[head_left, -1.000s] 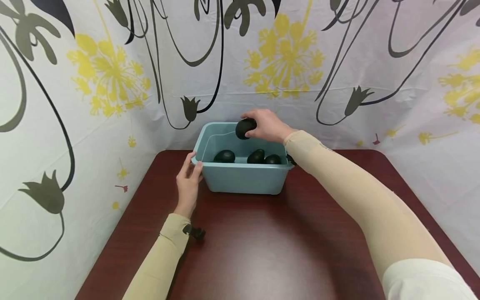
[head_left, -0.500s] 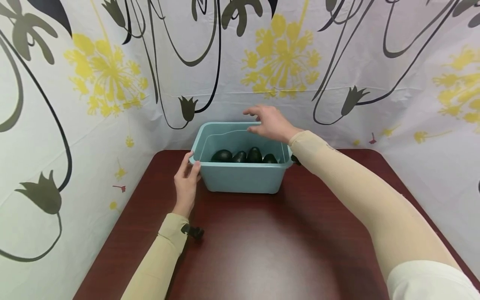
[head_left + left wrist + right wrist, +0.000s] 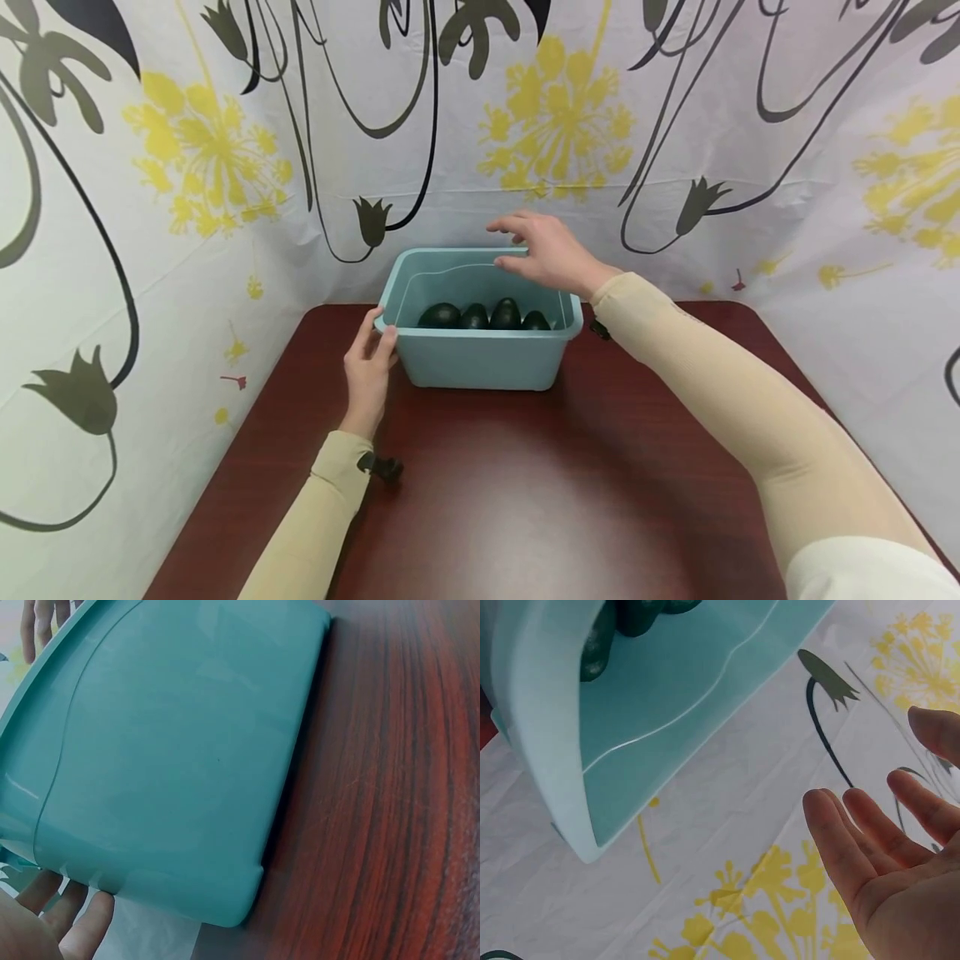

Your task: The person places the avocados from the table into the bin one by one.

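A light blue plastic bin (image 3: 480,362) stands at the far end of the table. Inside it several dark green avocados (image 3: 506,313) lie in a row, their lower parts hidden by the front wall. My left hand (image 3: 367,371) holds the bin's left end at the rim, thumb toward the front; in the left wrist view its fingers (image 3: 88,926) curl against the bin's end. Over the bin's right rear part hovers my right hand (image 3: 551,254), fingers spread and holding nothing. The right wrist view shows this hand (image 3: 900,877) apart from the bin's rim.
The bin rests on a dark reddish-brown wooden table (image 3: 480,483). Close behind it hangs a white cloth (image 3: 450,158) with yellow and grey flower prints, which also runs along both sides of the table.
One second ago my right hand held an avocado above the bin. That avocado now lies among the others, and the emptied hand has shifted slightly right. The left hand keeps its hold.
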The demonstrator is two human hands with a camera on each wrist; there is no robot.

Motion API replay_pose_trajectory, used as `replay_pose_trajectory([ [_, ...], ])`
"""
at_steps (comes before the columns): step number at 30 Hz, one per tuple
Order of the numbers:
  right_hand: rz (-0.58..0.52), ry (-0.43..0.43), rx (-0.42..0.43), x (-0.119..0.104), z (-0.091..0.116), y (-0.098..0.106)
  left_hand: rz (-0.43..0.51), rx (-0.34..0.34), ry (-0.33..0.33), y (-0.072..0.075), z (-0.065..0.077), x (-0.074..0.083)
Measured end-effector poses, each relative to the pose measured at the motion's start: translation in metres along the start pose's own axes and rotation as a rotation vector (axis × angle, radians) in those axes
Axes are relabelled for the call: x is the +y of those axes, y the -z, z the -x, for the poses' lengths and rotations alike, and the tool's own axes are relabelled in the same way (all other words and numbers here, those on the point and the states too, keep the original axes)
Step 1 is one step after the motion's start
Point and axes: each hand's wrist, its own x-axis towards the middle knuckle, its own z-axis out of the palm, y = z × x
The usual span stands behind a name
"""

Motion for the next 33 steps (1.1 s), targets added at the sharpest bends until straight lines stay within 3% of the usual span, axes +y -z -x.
replay_pose_trajectory([
  [5, 0.02, 0.022, 0.014, -0.006, 0.009, 0.006, -0.003, 0.02, -0.023, 0.001, -0.005, -0.015],
  [11, 0.053, 0.038, 0.035, -0.013, 0.022, 0.011, -0.011, 0.024, -0.033, 0.001, -0.005, -0.013],
  [15, 0.081, 0.02, 0.054, -0.016, 0.032, 0.013, -0.024, 0.022, -0.015, 0.001, -0.001, -0.003],
  [21, 0.092, 0.032, 0.081, -0.018, 0.048, 0.015, -0.165, 0.041, -0.026, -0.001, 0.005, 0.018],
  [28, 0.119, 0.04, 0.105, -0.017, 0.067, 0.016, -0.297, 0.055, -0.07, 0.005, -0.004, 0.0],
  [33, 0.142, 0.034, 0.118, -0.016, 0.08, 0.018, -0.375, 0.051, -0.106, 0.009, -0.006, -0.001],
])
